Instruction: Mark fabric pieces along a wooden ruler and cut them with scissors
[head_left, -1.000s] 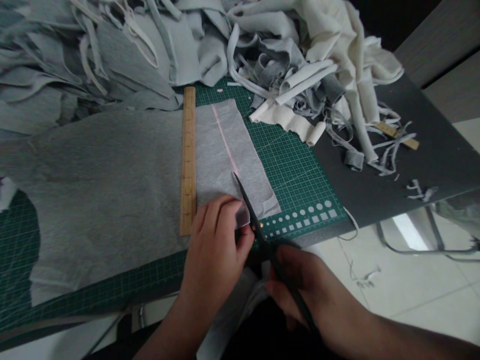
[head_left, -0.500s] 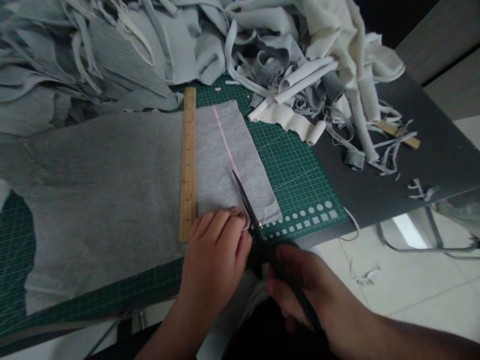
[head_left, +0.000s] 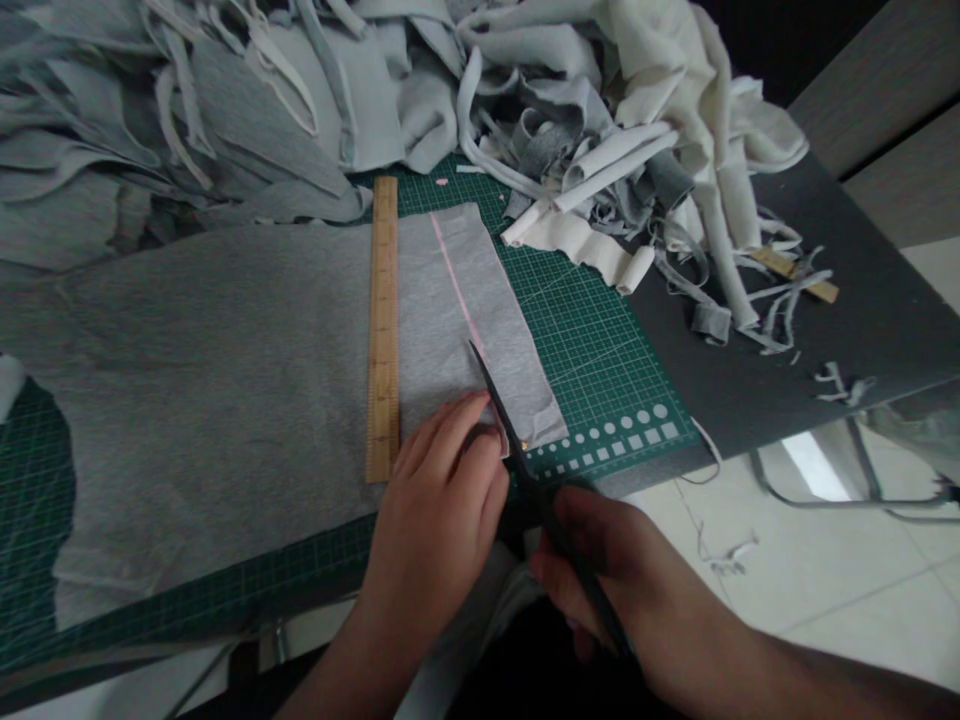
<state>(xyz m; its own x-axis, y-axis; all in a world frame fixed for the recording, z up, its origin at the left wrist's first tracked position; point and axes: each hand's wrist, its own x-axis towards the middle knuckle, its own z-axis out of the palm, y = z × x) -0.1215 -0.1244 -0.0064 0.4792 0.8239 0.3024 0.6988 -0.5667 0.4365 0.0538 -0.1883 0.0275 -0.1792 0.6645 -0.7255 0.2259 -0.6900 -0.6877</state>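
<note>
My right hand (head_left: 615, 570) is wrapped round the handles of black scissors (head_left: 501, 405). Their blades lie over the near edge of a grey fabric piece (head_left: 225, 370), tips close to a pink line (head_left: 454, 275) drawn across it. At that edge, just left of the blades, my left hand (head_left: 446, 480) grips the fabric; its index finger reaches forward against the blade and its thumb is hidden. A wooden ruler (head_left: 383, 330) lies on the fabric beyond the left fingers. Under the fabric is a green cutting mat (head_left: 600, 340).
A heap of grey fabric (head_left: 262, 110) covers the back. Cream cloth (head_left: 675, 70) and cut strips (head_left: 570, 120) pile up at the back right. Another ruler (head_left: 795, 272) sticks out under scraps on the dark tabletop (head_left: 847, 220). Scraps (head_left: 727, 555) lie on the tiled floor.
My left index finger has straightened forward along the fabric towards the blade. The scissors stay at nearly the same place on the fabric. The whole view has shifted slightly.
</note>
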